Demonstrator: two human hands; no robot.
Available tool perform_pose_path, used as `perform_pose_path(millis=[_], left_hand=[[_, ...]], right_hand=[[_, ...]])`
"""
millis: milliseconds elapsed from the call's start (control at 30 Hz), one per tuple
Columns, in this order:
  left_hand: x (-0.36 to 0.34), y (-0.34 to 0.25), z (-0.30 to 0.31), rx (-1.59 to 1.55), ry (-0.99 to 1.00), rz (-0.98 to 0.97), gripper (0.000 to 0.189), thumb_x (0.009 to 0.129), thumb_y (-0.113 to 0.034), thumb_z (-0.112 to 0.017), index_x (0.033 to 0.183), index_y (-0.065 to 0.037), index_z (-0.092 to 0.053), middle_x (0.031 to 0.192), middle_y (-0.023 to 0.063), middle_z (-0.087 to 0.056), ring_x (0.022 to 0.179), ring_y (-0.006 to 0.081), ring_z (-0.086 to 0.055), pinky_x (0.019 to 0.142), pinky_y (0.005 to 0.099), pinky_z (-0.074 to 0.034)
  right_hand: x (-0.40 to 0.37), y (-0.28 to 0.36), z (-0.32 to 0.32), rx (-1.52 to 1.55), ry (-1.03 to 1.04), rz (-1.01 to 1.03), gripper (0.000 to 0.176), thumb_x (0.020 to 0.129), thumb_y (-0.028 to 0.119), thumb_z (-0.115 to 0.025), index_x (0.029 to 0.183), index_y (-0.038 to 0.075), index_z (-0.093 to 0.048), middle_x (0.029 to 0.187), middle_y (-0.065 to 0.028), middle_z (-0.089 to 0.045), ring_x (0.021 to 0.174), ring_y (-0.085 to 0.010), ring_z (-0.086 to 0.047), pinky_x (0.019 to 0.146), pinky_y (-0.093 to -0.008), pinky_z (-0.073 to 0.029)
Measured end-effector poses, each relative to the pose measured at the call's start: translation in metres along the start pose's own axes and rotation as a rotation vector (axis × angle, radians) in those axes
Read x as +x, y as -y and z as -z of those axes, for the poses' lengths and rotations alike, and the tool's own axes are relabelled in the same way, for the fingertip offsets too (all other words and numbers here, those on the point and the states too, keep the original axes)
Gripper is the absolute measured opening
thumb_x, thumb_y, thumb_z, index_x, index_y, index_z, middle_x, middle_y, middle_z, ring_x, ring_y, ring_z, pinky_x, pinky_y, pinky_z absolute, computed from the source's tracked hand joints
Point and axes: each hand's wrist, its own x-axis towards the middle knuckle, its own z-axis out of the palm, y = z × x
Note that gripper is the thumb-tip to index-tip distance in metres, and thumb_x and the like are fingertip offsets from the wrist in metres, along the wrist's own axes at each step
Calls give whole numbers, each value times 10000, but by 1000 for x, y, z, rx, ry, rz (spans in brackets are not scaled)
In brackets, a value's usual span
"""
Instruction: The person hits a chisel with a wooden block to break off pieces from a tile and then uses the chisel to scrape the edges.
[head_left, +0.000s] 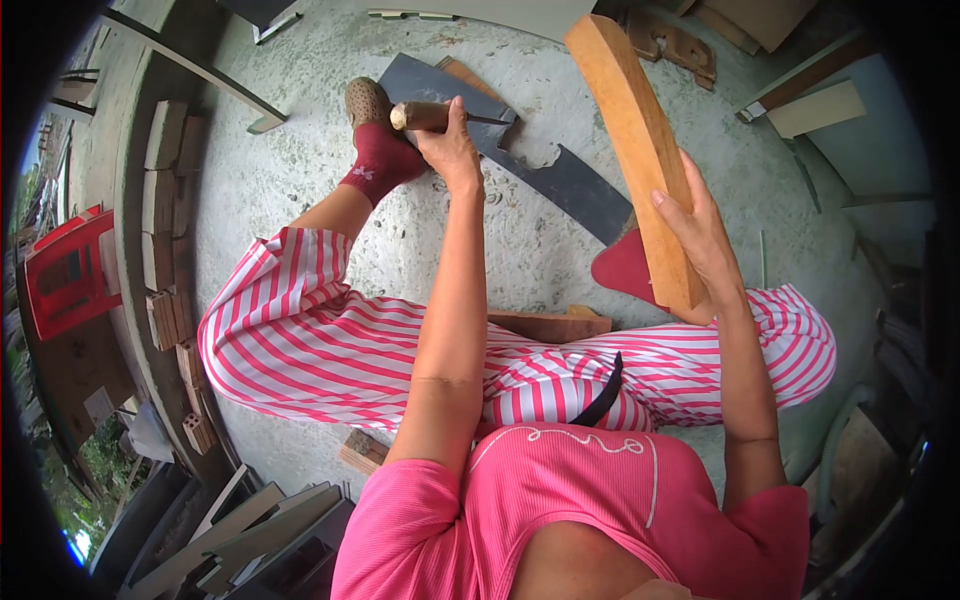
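My left hand (452, 150) is closed round a chisel-like tool (425, 116) with a round wooden handle and a thin dark blade. Its blade points right, over the edge of a dark grey board (575, 190) lying on the floor between my feet. Toward its middle, that board has a rough-edged notch. In my right hand (703, 235) is a long, slightly curved wooden block (630, 120), raised at a slant and gripped near its lower end. A small brown wood piece (462, 75) lies partly under the board. My left foot, in a red sock (383, 160) and brown shoe, rests beside the board.
Bricks (158, 205) line the left wall, near a red plastic stool (70, 270). Boards (250, 540) lean at lower left. A carved wooden piece (672, 45) and offcuts lie at the top right. Another wood piece (550, 325) lies behind my legs.
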Motion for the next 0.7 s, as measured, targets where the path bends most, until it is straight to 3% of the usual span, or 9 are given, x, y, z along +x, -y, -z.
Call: perform_pose_path(millis=[500,600,700], left_hand=[[-6,-4,0,70,6,-33,371,809,-210,-720,1020,43,-549,942,123,-654,864,198,-605,830,327,-460],[-7,-2,-2,78,16,-19,383,811,-208,-718,1036,40,-531,957,124,-652,879,201,-602,839,329,-457],[-15,-12,-6,82,5,-35,374,816,-207,-713,1035,35,-532,963,123,-653,883,201,-601,840,332,-457]], right_hand=[[1,-2,-12,-77,63,2,780,815,399,-626,1406,9,-299,1319,-248,-454,1226,-315,-463,1015,-370,-356],[6,6,-14,-188,47,71,780,799,381,-641,1409,31,-304,1288,-252,-488,1197,-322,-496,997,-373,-378],[11,61,-12,-332,107,141,752,782,362,-655,1405,89,-336,1166,-220,-588,1041,-325,-602,919,-389,-447]])
